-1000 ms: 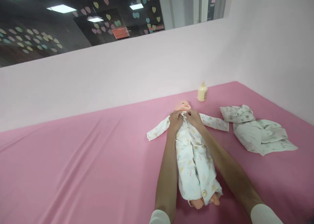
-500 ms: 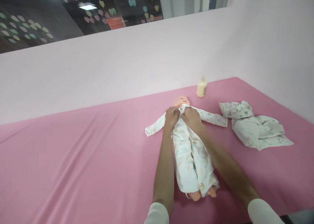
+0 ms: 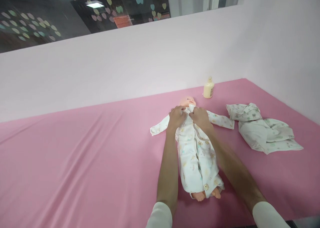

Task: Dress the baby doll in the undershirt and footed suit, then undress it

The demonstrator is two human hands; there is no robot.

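Observation:
A baby doll [image 3: 188,101] lies on its back on a pink-covered surface [image 3: 105,161], head away from me and bare feet toward me. It wears a long white printed baby gown [image 3: 192,154] with sleeves spread to both sides. At the chest, just below the doll's neck, my left hand [image 3: 177,116] is closed on the left front edge of the gown. My right hand [image 3: 200,117] pinches the opposite front edge, a small gap away. The front edges run down the middle, slightly parted over the legs. My fingertips are partly hidden by the cloth and knuckles.
A pale yellow pump bottle [image 3: 208,89] stands behind the doll, near the white wall [image 3: 120,65]. To the right lies a crumpled white printed cloth [image 3: 265,129]. Wrinkles cross the pink cover at left. Dark glass with heart stickers is above the wall.
My hands stay at the gown's chest and have spread slightly apart, drawing the collar edges open a little. The whole view has shifted slightly; the doll, bottle and cloth lie as before.

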